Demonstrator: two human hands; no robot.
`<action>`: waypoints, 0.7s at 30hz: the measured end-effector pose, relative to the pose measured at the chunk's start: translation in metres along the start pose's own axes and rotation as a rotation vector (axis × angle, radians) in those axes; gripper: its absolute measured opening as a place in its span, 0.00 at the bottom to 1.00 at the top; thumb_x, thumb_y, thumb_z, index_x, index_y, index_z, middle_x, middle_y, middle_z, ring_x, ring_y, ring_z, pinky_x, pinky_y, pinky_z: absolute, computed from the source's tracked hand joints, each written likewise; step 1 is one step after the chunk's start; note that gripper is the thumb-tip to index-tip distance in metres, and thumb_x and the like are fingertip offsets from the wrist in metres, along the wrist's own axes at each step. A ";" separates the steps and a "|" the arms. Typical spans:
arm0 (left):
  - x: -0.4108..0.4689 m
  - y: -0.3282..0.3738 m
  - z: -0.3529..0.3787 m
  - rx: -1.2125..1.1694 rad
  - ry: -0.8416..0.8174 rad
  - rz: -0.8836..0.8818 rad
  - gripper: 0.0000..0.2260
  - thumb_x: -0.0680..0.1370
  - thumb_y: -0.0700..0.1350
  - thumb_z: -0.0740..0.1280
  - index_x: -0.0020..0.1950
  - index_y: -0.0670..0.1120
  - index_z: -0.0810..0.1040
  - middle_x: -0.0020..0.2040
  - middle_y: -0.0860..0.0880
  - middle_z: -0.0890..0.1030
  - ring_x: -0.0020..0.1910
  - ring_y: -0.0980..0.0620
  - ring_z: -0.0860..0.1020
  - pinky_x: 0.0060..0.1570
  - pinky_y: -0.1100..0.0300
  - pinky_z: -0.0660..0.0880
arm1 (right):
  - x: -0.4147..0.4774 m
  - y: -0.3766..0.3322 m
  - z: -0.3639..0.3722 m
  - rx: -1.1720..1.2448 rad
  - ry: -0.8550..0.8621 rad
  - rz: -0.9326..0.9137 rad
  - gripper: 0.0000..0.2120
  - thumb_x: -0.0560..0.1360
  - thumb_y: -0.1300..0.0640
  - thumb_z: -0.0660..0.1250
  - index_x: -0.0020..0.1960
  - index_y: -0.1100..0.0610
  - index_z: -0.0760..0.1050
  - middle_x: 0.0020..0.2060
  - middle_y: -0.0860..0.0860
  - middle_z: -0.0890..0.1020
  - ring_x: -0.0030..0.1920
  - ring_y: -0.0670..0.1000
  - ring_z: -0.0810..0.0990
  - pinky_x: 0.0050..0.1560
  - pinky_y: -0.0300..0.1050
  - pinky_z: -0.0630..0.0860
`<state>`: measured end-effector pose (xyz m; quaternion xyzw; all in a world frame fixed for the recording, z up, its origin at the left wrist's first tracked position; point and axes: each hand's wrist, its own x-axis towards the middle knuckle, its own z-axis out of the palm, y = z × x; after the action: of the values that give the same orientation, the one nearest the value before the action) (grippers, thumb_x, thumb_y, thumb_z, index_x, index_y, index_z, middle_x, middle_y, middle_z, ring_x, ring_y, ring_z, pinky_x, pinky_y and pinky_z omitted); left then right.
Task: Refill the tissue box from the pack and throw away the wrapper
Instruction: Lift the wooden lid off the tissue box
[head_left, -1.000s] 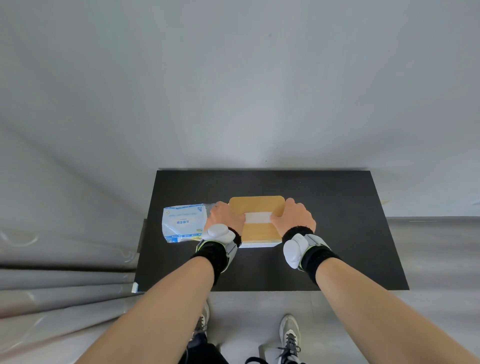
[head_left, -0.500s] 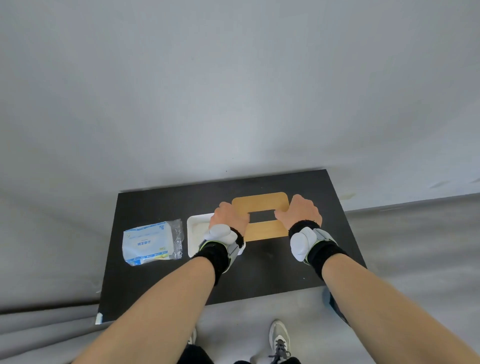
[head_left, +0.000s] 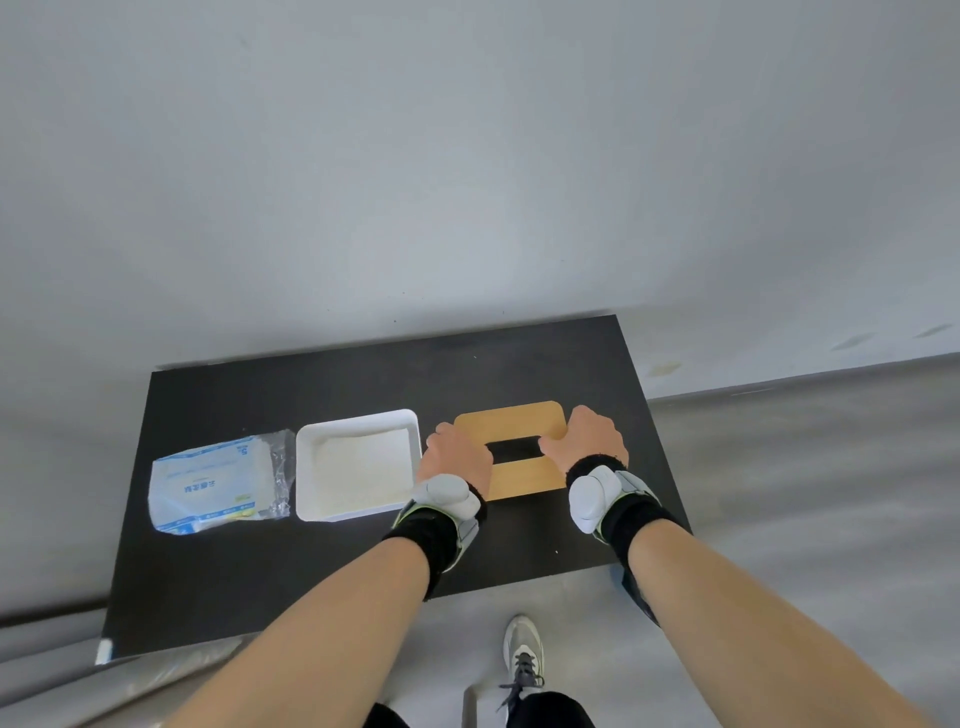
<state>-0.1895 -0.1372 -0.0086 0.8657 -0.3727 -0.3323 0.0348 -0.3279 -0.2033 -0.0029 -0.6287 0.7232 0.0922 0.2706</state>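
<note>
- A black table (head_left: 322, 582) is seen from above, set against a pale grey wall (head_left: 467, 156), with grey floor (head_left: 805, 467) to its right.
- A wooden lid (head_left: 511, 415) with 1 long slot in its middle is held at the right part of the table by 2 hands; the dark table top is seen through the slot.
- The left hand (head_left: 457, 457) is closed on the lid's left end, fingers wrapped over the edge and into the slot.
- The right hand (head_left: 589, 439) is clamped on the lid's right end in the same way, its fingers curled around the edge.
- Whether the lid rests on the table or is raised just above it cannot be told.
- The white box (head_left: 306, 467) is left open just to the left of the lid, near the left hand; a white surface is seen inside it, and whether that is tissue or the bare bottom cannot be told.
- The tissue pack (head_left: 208, 483), in a pale blue and clear wrapper, lies flat just left of the box, its crinkled clear end next to the box's left wall.
- Black wristbands (head_left: 421, 540) with white and grey devices are worn on both wrists.
- 1 white shoe (head_left: 522, 649) is seen on the floor below the table's near edge.
</note>
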 end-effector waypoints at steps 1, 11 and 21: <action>0.002 0.000 0.005 -0.003 -0.010 -0.009 0.13 0.80 0.46 0.61 0.59 0.39 0.71 0.55 0.43 0.78 0.53 0.43 0.80 0.53 0.52 0.79 | 0.004 0.003 0.004 -0.002 -0.016 0.007 0.15 0.72 0.49 0.69 0.53 0.57 0.72 0.47 0.53 0.79 0.43 0.55 0.75 0.42 0.46 0.72; 0.025 -0.001 0.033 0.140 -0.028 0.044 0.17 0.82 0.49 0.60 0.62 0.37 0.70 0.59 0.41 0.76 0.57 0.45 0.79 0.56 0.55 0.78 | 0.034 0.013 0.032 0.007 -0.059 0.033 0.12 0.72 0.50 0.69 0.46 0.56 0.69 0.39 0.51 0.73 0.41 0.56 0.74 0.40 0.46 0.71; 0.039 -0.003 0.052 0.145 -0.022 -0.029 0.18 0.81 0.52 0.63 0.62 0.40 0.69 0.59 0.43 0.77 0.56 0.45 0.81 0.51 0.56 0.77 | 0.049 0.018 0.052 -0.019 -0.060 0.020 0.14 0.73 0.47 0.70 0.45 0.56 0.69 0.40 0.52 0.73 0.41 0.55 0.74 0.40 0.46 0.71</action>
<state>-0.1992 -0.1516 -0.0717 0.8676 -0.3836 -0.3143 -0.0366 -0.3335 -0.2177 -0.0752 -0.6209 0.7202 0.1206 0.2850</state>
